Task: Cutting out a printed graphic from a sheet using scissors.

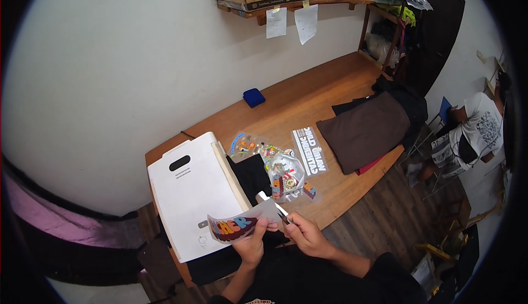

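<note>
Above the near edge of the surface (330, 86), I see the left hand (253, 247) with its grip pinching a curved film sheet (234, 228), the right hand (308, 240) clenched round a dark tool (283, 217) at its right end.

Films (235, 227) & folded cloth (364, 128) suggest print wkshp.

Along its far edge, the brown wooden desk (308, 96) offers open room around a small dark-blue box (254, 98). A bulky white machine (192, 199) blocks the left, folded dark-brown cloth (366, 129) the right; a hand-held, curved printed film (236, 228) juts before the machine.
</note>
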`<control>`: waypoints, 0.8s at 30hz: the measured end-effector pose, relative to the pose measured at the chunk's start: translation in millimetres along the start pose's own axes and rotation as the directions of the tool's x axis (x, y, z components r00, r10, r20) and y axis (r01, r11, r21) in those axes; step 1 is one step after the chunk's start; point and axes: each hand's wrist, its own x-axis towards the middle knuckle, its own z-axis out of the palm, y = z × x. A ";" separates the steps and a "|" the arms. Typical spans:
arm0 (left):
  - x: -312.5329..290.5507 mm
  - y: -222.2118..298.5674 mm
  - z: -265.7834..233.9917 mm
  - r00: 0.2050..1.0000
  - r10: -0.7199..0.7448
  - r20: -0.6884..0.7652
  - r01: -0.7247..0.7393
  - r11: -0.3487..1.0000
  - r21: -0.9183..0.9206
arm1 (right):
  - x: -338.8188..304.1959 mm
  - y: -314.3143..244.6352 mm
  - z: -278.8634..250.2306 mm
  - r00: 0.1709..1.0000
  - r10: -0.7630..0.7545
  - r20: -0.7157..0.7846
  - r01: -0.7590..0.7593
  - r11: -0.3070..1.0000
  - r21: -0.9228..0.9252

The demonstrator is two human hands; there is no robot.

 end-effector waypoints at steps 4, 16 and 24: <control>-1.2 -0.6 1.6 1.000 0.023 0.001 -0.023 0.998 -0.060 | -0.6 1.4 1.1 1.000 0.018 -0.009 -0.018 0.999 0.031; 0.3 -2.0 1.5 1.000 0.025 -0.014 -0.026 0.999 -0.046 | -0.8 7.6 1.7 1.000 0.019 -0.004 -0.019 0.999 0.026; 1.3 -2.6 3.6 0.999 0.039 -0.026 -0.040 0.999 -0.034 | -0.7 7.1 4.6 0.998 0.055 -0.018 -0.052 0.989 0.138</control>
